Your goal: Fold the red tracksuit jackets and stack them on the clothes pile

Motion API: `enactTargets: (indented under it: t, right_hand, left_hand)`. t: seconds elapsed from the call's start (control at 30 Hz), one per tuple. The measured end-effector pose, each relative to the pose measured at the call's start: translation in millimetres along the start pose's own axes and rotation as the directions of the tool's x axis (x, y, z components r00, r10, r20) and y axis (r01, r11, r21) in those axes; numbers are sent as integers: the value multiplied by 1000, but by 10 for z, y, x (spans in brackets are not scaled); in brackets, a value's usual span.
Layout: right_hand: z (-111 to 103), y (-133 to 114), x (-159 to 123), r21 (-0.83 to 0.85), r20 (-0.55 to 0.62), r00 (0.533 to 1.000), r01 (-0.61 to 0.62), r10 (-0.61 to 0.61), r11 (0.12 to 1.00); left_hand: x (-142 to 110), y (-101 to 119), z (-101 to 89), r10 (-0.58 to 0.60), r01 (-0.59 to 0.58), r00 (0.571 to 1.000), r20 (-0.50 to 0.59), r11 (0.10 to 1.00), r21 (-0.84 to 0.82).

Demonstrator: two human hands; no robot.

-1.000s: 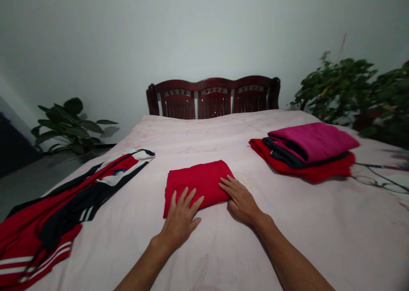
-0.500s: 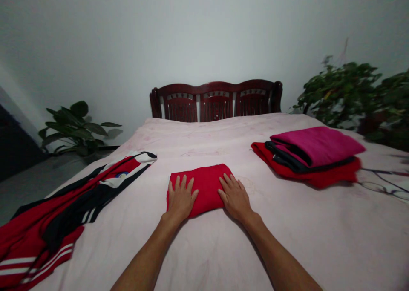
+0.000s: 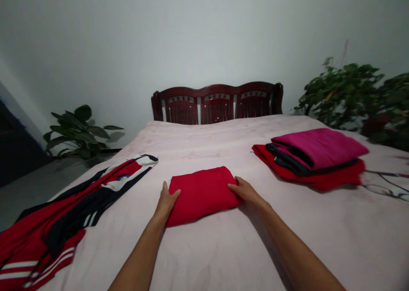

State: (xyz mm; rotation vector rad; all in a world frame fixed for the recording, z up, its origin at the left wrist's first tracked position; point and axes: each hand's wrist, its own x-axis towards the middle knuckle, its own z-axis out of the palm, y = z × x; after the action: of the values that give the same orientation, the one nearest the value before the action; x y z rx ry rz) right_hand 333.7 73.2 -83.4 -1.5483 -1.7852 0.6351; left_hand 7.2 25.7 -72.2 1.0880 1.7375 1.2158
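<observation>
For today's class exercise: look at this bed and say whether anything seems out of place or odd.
The red, black and white striped garment on the left of the bed looks out of place: it lies spread out and unfolded, while the red cloth by the left hand and right hand and the stack are folded.

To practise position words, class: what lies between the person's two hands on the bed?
In the head view, a folded red cloth lies there, with the left hand against one side and the right hand against the other.
</observation>
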Motion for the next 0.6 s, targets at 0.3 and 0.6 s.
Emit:
enactTargets:
  t: [0.3,0.6]
  right_hand:
    - [-266,-255,271,320,509,807,-501,300,804]
    - [-378,-382,178,627,280,960,-195,15,755]
  left_hand:
    - [-90,177,-292,-214,339,910,356,878,-338]
    - [-74,536,-479,199,-20,900,389,908,-419]
